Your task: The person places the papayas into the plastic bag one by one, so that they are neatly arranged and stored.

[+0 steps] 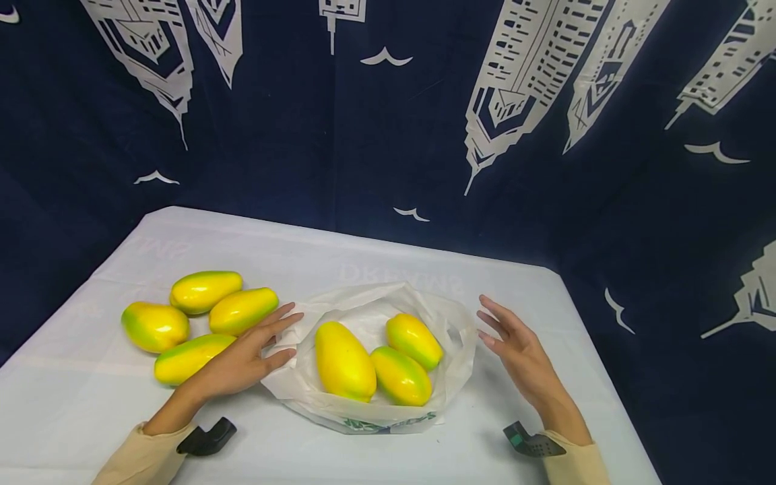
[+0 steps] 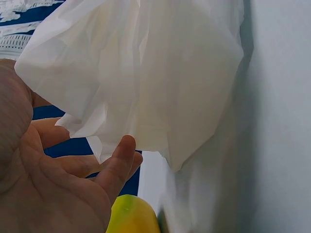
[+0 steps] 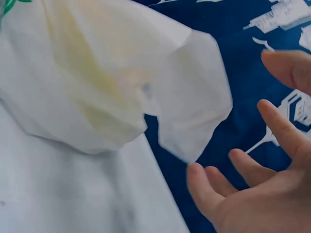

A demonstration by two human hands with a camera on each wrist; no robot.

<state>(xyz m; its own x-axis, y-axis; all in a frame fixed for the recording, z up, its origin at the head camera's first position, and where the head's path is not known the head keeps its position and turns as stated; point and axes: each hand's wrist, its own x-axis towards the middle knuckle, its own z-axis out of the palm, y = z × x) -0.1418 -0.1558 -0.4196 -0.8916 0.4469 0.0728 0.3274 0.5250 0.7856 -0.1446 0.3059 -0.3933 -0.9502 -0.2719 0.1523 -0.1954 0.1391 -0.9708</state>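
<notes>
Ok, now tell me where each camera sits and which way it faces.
Head: worn on the head, facing forward and down at the bag, fruit and table; left hand, right hand and sleeves show.
Left wrist: worn on that wrist, facing the bag's side; the left hand shows at left.
Right wrist: worn on that wrist, facing the bag's other side; the right hand shows at right.
Shared: both wrist views catch the bag and dark cloth.

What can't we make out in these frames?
- Head view: right end of the nearest loose fruit, behind the left hand.
- Head view: print on the bag, creased and too small to read.
- Left wrist view: rest of the yellow-green fruit, cut by the bottom edge.
- Right wrist view: outlines of the bagged fruit, blurred by the plastic; right hand, cut by the right edge.
</notes>
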